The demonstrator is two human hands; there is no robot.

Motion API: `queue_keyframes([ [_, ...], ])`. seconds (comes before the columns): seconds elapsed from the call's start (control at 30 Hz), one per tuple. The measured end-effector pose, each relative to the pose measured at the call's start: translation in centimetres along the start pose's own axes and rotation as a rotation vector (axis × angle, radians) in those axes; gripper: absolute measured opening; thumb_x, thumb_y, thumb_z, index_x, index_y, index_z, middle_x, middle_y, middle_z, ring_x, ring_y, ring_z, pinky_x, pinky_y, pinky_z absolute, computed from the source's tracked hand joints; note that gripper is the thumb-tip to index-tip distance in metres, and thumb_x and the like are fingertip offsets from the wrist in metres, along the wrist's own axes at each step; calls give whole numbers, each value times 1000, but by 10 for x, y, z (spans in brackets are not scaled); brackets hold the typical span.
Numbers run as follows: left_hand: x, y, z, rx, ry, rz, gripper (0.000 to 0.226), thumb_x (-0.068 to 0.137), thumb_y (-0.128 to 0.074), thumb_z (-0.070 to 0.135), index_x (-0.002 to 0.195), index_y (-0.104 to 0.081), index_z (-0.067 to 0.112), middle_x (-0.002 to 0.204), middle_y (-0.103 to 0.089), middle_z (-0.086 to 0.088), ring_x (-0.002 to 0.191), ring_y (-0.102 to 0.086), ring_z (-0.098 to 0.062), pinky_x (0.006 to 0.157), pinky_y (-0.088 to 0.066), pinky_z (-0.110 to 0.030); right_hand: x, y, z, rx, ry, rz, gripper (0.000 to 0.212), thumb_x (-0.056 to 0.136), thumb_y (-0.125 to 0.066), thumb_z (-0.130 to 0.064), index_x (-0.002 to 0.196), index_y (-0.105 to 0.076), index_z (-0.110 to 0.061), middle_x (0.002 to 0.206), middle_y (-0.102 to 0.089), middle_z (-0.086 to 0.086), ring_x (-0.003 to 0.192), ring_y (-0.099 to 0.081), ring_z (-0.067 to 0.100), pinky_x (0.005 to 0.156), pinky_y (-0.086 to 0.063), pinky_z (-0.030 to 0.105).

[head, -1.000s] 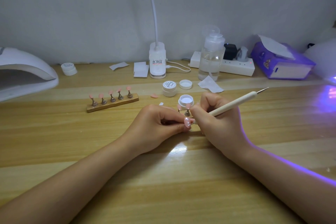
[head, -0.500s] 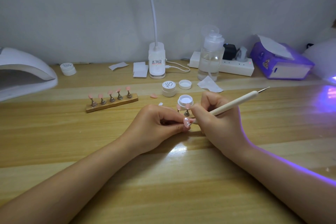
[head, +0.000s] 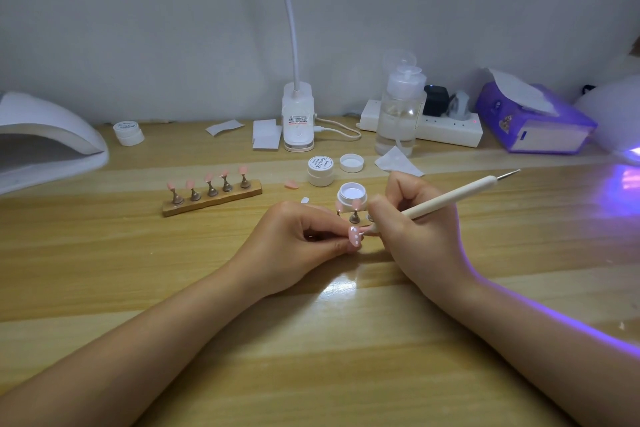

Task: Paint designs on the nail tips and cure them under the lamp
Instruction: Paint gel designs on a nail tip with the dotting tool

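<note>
Both hands meet over the middle of the wooden bench (head: 104,270). The left hand (head: 294,246) has its grip pinched together on a pink nail tip (head: 354,237) carrying a few white dots, held just above the wood. The right hand (head: 415,236) is clamped pen-fashion round a white dotting tool (head: 446,199); its working end sits right at the nail tip, its metal point aimed up and to the right.

Just behind the fingers stands an open jar of white gel (head: 352,196), with small metal stands bearing pink tips beside it. A closed jar (head: 321,170) and a loose lid (head: 351,163) lie further back. To the left, a wooden holder (head: 211,201) carries five pink tips in a row. A white curing lamp (head: 45,142) sits at the far left edge, and violet light spills across the bench from the right.
</note>
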State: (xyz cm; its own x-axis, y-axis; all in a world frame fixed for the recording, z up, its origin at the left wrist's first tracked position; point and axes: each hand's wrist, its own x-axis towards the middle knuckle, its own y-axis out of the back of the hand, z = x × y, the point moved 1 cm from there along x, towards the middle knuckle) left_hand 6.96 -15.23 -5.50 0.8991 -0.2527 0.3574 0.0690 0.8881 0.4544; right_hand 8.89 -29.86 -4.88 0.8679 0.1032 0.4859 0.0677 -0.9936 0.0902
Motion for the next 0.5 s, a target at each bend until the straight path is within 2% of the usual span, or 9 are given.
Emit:
queue_keyframes([
  [0.07, 0, 0, 0, 0, 2, -7, 17, 72, -73, 9, 86, -73, 19, 78, -72, 2, 74, -65, -14, 70, -51, -32, -1, 0, 1, 13, 12, -27, 44, 74, -57, 5, 48, -29, -17, 36, -29, -13, 35, -37, 0, 43, -35, 10],
  [0.17, 1, 0, -1, 3, -7, -15, 18, 72, -73, 8, 85, -73, 20, 78, -71, 8, 73, -63, -1, 69, -50, -19, -1, -2, 0, 37, 17, -73, 47, 77, -51, 17, 50, -30, -15, 32, -34, -15, 32, -43, -4, 44, -36, 3],
  [0.23, 0, 1, -1, 5, -11, -18, 17, 73, -73, 7, 85, -73, 19, 77, -71, 9, 73, -62, 2, 69, -47, -15, -2, -2, -2, 42, 26, -86, 47, 77, -51, 17, 50, -31, -16, 31, -34, -15, 31, -43, -4, 44, -33, 1],
  [0.5, 0, 1, 0, 24, -23, -18, 16, 73, -72, 6, 83, -73, 19, 77, -70, 10, 73, -62, 2, 70, -48, -16, -2, -3, -3, 51, 23, -87, 46, 76, -51, 17, 50, -31, -15, 31, -33, -15, 32, -44, -4, 44, -33, 1],
])
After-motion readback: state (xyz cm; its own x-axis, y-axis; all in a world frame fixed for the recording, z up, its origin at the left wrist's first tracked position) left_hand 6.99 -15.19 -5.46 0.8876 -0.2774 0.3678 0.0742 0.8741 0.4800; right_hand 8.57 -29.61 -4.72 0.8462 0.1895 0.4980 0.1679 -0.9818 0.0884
